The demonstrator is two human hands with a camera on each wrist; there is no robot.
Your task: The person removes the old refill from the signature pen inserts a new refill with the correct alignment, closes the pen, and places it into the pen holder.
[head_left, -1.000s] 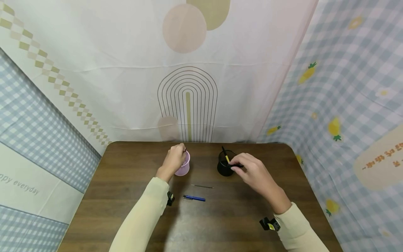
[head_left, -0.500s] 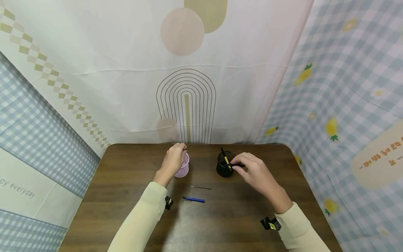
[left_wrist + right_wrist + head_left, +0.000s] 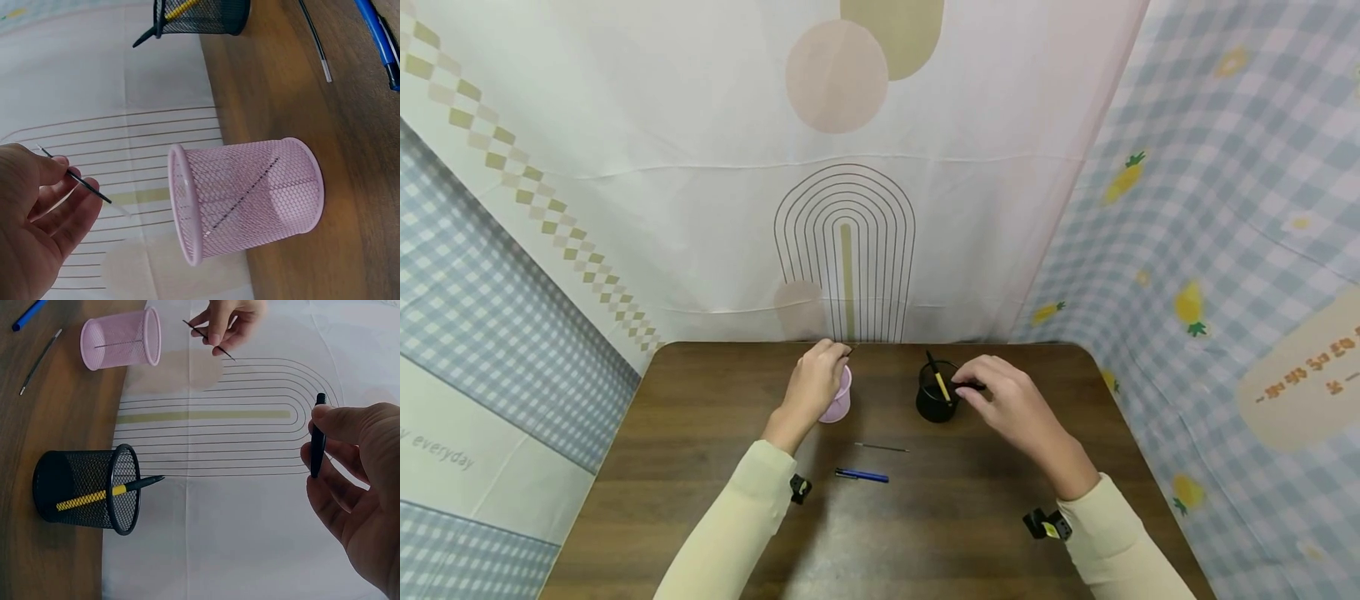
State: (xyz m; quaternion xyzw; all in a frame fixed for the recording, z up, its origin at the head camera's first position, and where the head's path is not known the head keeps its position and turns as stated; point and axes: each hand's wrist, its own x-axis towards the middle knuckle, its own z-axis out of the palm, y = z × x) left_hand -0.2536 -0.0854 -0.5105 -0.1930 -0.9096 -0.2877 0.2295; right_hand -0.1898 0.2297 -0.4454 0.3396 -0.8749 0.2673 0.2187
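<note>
My left hand [image 3: 811, 382] pinches a thin dark pen refill [image 3: 87, 186] with a pale end, between thumb and fingers. It is held above the mouth of a pink mesh pen cup [image 3: 269, 230]. Another refill [image 3: 244, 195] leans inside that cup. On the other side, my right hand [image 3: 1011, 407] pinches a slim black pen-like piece [image 3: 318, 445], apart from the black mesh pen cup [image 3: 53, 515] just left of it. A yellow-and-black pen [image 3: 94, 498] stands tilted in the black cup, its black end jutting past the rim.
A loose refill [image 3: 882, 447] and a blue pen [image 3: 862, 476] lie on the brown wooden table [image 3: 715, 467] between my forearms. A printed cloth [image 3: 722, 233] hangs behind the table's far edge, with a checked cloth [image 3: 1150, 333] at the right.
My left hand has tilted slightly, and more of its refill shows past the fingertips. My right hand has shifted a little to the right, away from the yellow-and-black pen.
</note>
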